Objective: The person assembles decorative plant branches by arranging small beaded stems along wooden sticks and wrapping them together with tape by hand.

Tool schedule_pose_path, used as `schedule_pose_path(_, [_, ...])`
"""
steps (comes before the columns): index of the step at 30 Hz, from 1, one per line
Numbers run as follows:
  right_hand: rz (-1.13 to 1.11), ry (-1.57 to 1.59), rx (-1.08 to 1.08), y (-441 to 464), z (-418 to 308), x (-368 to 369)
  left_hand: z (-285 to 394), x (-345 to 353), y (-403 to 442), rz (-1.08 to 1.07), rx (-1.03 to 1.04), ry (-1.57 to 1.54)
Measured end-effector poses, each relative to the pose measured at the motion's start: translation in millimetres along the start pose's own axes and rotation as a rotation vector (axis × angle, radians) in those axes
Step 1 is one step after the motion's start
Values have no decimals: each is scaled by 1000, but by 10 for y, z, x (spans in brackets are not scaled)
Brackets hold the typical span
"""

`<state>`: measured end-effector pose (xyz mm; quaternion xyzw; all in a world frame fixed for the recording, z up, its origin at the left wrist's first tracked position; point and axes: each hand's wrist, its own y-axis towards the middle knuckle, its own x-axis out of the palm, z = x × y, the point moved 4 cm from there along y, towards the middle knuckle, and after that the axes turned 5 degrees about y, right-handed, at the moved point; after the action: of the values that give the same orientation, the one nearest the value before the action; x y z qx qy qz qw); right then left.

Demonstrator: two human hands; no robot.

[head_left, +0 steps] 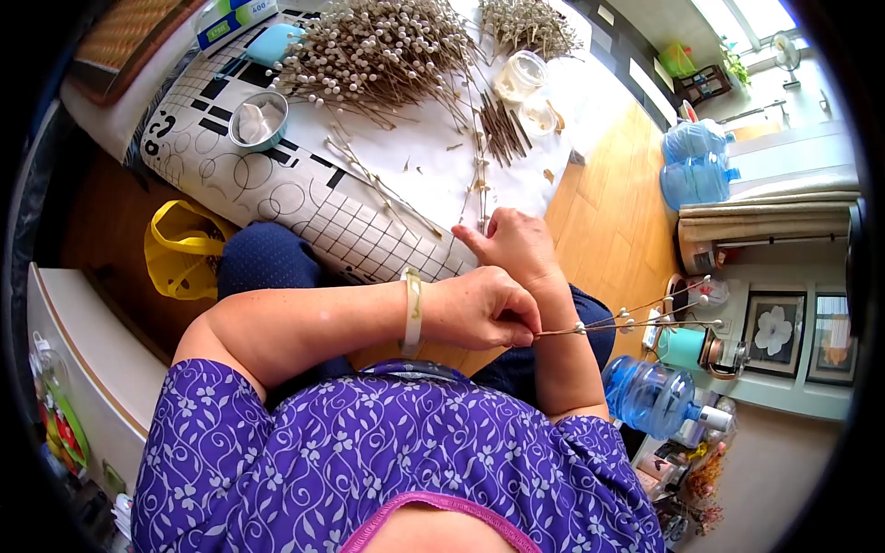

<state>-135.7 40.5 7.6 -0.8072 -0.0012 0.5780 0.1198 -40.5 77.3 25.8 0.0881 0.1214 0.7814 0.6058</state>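
Note:
My left hand [493, 309], with a pale bracelet at its wrist, is closed in a pinch on the ends of a few thin budded twigs [627, 323]. These stick out to the right across my right forearm and carry small white buds. My right hand [516, 244] is at the front edge of the white-covered table, its thumb stretched away from the curled fingers, which are partly hidden. Another budded twig [480, 175] on the table runs down to this hand; whether the fingers touch it I cannot tell. Longer budded twigs [378, 184] lie to the left.
A large heap of budded twigs [378, 51] covers the back of the table [415, 138]. Near it are a small tin [258, 121], short brown sticks [502, 129] and clear tubs [521, 76]. A yellow bag [184, 249] and a blue water bottle [653, 396] flank me.

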Motion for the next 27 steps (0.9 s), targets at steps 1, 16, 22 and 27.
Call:
schedule_pose_path(1, [-24, -27, -15, -2, -25, 12, -6, -1, -1, -1, -6, -11])
schedule_pose_path(16, [20, 174, -204, 2, 390, -23, -16, -11, -1, 3, -20, 7])
schedule_pose_path(22, [-1, 170, -36, -17, 224, -107, -10, -7, 1, 0, -29, 61])
schedule_pose_path(27, [-63, 238, 19, 45, 276, 34, -23, -3, -2, -6, -30, 52])
